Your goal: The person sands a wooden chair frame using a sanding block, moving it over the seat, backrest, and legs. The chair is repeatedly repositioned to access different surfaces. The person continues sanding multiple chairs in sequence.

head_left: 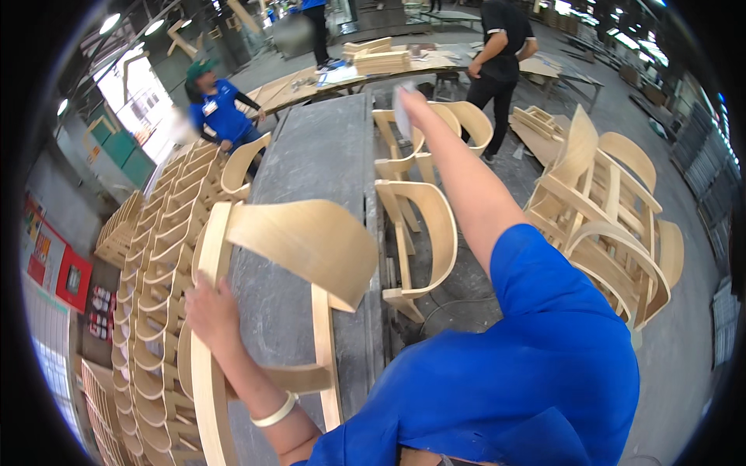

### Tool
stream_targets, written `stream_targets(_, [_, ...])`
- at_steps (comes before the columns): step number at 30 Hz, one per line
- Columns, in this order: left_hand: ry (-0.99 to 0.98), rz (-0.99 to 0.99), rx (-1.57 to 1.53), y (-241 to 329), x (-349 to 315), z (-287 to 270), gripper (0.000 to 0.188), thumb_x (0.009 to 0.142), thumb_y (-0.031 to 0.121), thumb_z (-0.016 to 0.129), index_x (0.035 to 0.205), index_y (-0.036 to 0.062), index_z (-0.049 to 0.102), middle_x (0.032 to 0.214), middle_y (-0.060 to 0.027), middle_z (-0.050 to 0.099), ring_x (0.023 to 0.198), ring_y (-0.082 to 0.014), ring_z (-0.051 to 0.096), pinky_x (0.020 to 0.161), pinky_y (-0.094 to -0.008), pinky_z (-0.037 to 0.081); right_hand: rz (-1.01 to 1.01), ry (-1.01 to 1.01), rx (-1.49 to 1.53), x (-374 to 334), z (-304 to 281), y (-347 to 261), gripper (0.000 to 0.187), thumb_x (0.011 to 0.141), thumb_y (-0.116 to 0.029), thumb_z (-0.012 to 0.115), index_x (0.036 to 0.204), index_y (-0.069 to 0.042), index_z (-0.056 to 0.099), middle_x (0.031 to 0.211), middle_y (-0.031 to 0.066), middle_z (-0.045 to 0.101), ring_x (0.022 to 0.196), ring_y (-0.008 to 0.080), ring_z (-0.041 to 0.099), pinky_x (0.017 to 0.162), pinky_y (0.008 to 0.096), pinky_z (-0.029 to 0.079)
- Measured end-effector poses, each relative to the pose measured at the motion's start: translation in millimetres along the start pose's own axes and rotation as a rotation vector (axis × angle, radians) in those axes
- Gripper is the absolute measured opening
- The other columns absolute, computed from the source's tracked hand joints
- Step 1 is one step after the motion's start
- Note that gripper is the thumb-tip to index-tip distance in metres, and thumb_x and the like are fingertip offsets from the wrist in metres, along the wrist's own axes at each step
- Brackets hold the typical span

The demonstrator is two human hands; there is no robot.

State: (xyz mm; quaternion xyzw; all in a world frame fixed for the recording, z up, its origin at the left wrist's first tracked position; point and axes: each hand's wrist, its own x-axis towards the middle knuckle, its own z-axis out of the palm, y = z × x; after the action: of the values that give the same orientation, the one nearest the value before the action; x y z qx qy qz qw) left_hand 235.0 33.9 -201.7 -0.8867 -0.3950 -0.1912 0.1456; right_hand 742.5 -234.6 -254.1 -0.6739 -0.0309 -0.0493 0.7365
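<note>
The left hand [211, 311] clasps the rail of a pale bentwood chair frame [287, 256] lying on the grey bench [318, 155] — its long axis runs from the wrist away up the bench, the curved backrest just right of the fingers. The right hand [408, 105] is stretched far off, closed on a pale pad [402, 113], so the left is much nearer. The frame looks bare, smooth, unfinished.
</note>
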Motion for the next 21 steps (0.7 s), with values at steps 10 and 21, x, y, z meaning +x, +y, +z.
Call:
stream_targets(10, [0.02, -0.07, -0.035, -1, 14, 12, 0.051, 0.091, 0.039, 0.056, 0.132, 0.0088, 0.052, 0.103, -0.018, 0.059, 0.098, -0.0348, 0.059, 0.081, -0.0465, 0.047, -0.204, 0.032, -0.278, 94, 32, -87, 0.064, 0.093, -0.05, 0.048, 0.122, 0.007, 0.057, 0.119, 0.0288, 0.06, 0.113, 0.0409, 0.058, 0.095, 0.045, 0.045])
stream_targets(21, [0.029, -0.146, 0.015, 0, 38, 27, 0.061, 0.086, 0.047, 0.059, 0.133, 0.0088, 0.052, 0.113, -0.0181, 0.06, 0.105, -0.0366, 0.057, 0.087, -0.0453, 0.046, -0.035, 0.612, -1.096, 299, -309, -70, 0.039, 0.092, -0.028, 0.044, 0.113, -0.004, 0.065, 0.122, 0.0208, 0.061, 0.112, 0.0327, 0.06, 0.095, 0.0444, 0.047])
